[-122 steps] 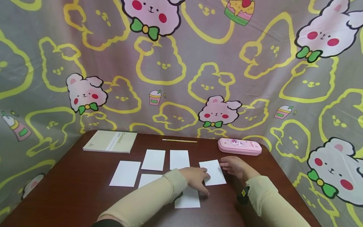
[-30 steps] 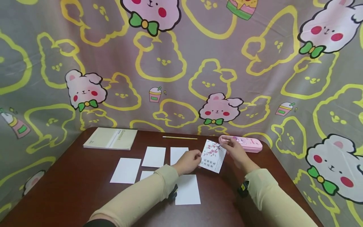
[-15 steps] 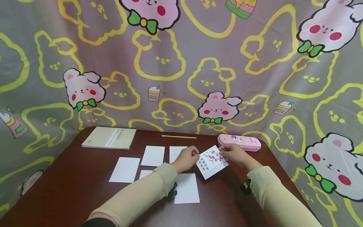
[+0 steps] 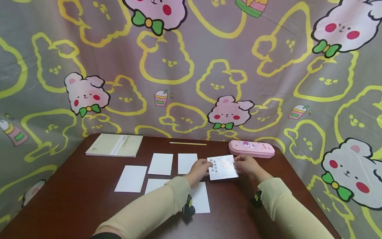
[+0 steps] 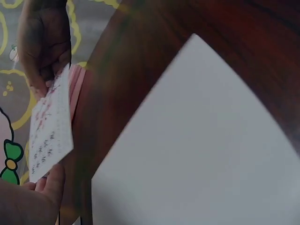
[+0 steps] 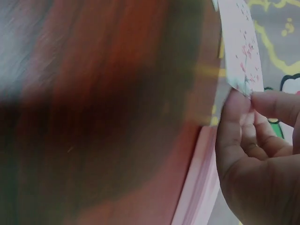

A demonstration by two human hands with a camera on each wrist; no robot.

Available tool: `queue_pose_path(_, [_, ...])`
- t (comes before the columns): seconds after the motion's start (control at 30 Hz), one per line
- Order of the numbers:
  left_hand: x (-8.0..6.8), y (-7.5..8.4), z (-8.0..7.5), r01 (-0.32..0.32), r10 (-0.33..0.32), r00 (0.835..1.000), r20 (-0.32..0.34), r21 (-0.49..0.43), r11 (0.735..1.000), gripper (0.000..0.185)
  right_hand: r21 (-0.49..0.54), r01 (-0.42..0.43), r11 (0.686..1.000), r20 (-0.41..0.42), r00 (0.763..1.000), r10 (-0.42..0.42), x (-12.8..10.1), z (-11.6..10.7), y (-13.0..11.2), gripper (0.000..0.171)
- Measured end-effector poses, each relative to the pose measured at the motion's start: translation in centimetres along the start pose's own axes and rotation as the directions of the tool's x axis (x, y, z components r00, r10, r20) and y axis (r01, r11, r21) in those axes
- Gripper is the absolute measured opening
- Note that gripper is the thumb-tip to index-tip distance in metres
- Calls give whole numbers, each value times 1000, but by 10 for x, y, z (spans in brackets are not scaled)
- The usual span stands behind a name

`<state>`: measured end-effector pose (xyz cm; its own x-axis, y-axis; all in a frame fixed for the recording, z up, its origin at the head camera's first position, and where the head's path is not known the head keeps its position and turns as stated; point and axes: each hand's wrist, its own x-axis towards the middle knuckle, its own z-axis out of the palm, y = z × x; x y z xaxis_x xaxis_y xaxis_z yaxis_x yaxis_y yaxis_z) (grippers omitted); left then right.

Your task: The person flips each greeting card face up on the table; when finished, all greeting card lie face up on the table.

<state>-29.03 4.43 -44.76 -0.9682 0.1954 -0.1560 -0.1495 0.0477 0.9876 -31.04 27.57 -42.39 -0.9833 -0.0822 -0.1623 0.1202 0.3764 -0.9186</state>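
Observation:
A printed card point(image 4: 222, 168) with pink blossoms and dark characters is held up over the table, its printed face turned toward the head camera. My left hand point(image 4: 197, 171) pinches its left edge. At the opposite edge my right hand point(image 4: 248, 166) pinches it between thumb and fingers. The right wrist view shows that pinch of the right hand point(image 6: 255, 136) at the corner of the card point(image 6: 241, 47). Below my left wrist lies a blank white card point(image 4: 201, 197), partly hidden by the sleeve. It looms large as a white card point(image 5: 197, 140) in the left wrist view.
More blank cards lie left of my hands, among them a white card point(image 4: 130, 179) and another white card point(image 4: 160, 164). Farther back are a notebook point(image 4: 114, 145), a pencil point(image 4: 188, 143) and a pink pencil case point(image 4: 252, 148). A patterned curtain point(image 4: 179, 66) hangs behind the table.
The card lay blank side up on the table, then was lifted and flipped to its printed side. Over the last second both hands have rotated it from tilted to nearly level, lettering upright.

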Motion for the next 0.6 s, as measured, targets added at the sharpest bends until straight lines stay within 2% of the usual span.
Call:
queue_pose_path(0.2, [-5,0,5,15,-20,999,46,114,993,63,-40,-84,996,-12,996,83,-1,1,12,8])
queue_pose_path(0.4, [-14,5,11,18,-37,993,108,167,986,67,-235,-87,968,-42,996,80,2,3,21,13])
queue_pose_path(0.6, [-17,10,13,24,-42,994,102,178,984,61,-366,-82,927,-58,996,65,7,6,24,14])
